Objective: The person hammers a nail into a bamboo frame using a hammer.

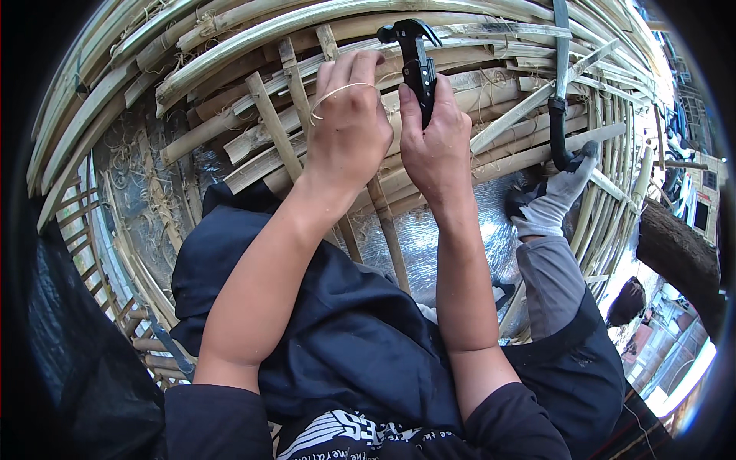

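Observation:
My right hand [435, 146] is closed round the black handle of a hammer [418, 73], its claw head pointing up and away from me. Close beside it on the left is my left hand [349, 126], back upward, its fingers bent and pressed together near the hammer head. What lies under those fingers is hidden. A thin pale curled strip [337, 91] loops across the knuckles. Beneath both hands lie long split bamboo strips [491, 96], with short cross slats [274, 126] running between them.
A long grey tool with a black curved grip [560, 123] leans on the bamboo at the right. Near its lower end is a foot in a light sock [552, 203]. Shiny foil-like sheeting [422, 241] shows below the strips. A thick brown log [678, 249] stands far right.

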Tool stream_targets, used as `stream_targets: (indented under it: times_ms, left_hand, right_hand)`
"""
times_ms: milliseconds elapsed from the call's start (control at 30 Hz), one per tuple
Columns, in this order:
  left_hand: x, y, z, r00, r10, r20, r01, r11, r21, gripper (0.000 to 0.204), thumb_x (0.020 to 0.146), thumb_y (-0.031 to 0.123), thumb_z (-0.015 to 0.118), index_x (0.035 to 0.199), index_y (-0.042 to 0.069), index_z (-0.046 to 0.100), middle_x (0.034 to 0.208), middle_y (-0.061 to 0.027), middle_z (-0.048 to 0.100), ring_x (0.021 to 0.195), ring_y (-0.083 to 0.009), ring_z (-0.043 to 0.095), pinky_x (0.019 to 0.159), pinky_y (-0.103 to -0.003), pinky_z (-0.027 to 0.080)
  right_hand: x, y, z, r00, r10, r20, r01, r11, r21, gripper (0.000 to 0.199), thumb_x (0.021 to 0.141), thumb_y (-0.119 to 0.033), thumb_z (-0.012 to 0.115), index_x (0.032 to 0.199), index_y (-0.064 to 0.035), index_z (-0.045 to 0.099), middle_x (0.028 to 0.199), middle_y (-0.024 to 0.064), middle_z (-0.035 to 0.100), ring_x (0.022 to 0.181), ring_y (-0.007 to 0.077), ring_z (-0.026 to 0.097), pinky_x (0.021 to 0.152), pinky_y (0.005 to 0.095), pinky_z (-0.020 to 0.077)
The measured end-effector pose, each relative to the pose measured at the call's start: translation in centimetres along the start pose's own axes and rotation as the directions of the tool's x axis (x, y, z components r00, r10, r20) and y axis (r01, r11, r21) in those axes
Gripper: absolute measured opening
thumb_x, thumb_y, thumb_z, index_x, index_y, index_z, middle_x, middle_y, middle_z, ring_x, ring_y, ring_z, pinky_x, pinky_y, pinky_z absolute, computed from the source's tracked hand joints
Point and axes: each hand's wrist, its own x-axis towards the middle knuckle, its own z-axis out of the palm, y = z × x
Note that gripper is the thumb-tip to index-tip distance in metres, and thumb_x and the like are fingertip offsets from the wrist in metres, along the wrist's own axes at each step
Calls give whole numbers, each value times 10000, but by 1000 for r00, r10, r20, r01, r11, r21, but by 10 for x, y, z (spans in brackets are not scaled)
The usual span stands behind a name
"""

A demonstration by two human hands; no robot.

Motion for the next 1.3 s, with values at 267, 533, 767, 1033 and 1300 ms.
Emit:
stream_targets:
  times_ms: [267, 533, 767, 1033, 1300]
  left_hand:
    - [34, 6, -117, 499, -63, 864, 364, 921, -143, 306, 918, 227, 728, 1056, -41, 676, 837, -87, 695, 724, -129, 657, 646, -267, 503]
    - [36, -55, -170, 879, -438, 190, 172, 662, 730, 344, 974, 307, 668, 1037, -29, 703, 801, -107, 715, 727, -161, 685, 670, -338, 551]
    - [29, -13, -39, 983, -168, 70, 182, 895, -407, 200, 929, 121, 709, 1094, 8, 696, 859, -100, 733, 667, -144, 712, 584, -277, 559]
    - [29, -19, 20, 964, -241, -117, 192, 926, -324, 128, 957, -26, 556, 1080, -25, 589, 966, -103, 706, 620, -156, 725, 507, -278, 582]
    - [30, -20, 23, 972, -225, -65, 185, 908, -377, 223, 943, 43, 669, 1132, -55, 603, 1007, -119, 708, 667, -175, 748, 555, -274, 614]
  right_hand:
    - [1, -1, -8, 999, 39, 37, -39, 999, 24, 191, 996, -149, 621, 1045, 26, 560, 703, 251, 640, 682, 468, 656, 596, 497, 469]
    - [0, -1, -2, 1000, 21, 20, -22, 999, 38, 180, 999, -142, 619, 1060, 20, 567, 688, 235, 632, 653, 445, 652, 593, 480, 468]
    - [-1, -1, -4, 1000, 30, 4, -30, 999, -16, 176, 998, -130, 611, 1064, 26, 567, 742, 254, 660, 722, 459, 680, 619, 491, 495]
    - [-1, 0, -3, 1000, 14, 19, -14, 1000, -22, 185, 994, -129, 612, 1060, 37, 563, 750, 261, 662, 739, 470, 677, 624, 490, 498]
    - [-1, 2, -2, 1000, 1, 1, -1, 1000, 13, 174, 995, -122, 609, 1048, 38, 563, 748, 255, 664, 732, 463, 680, 620, 490, 498]
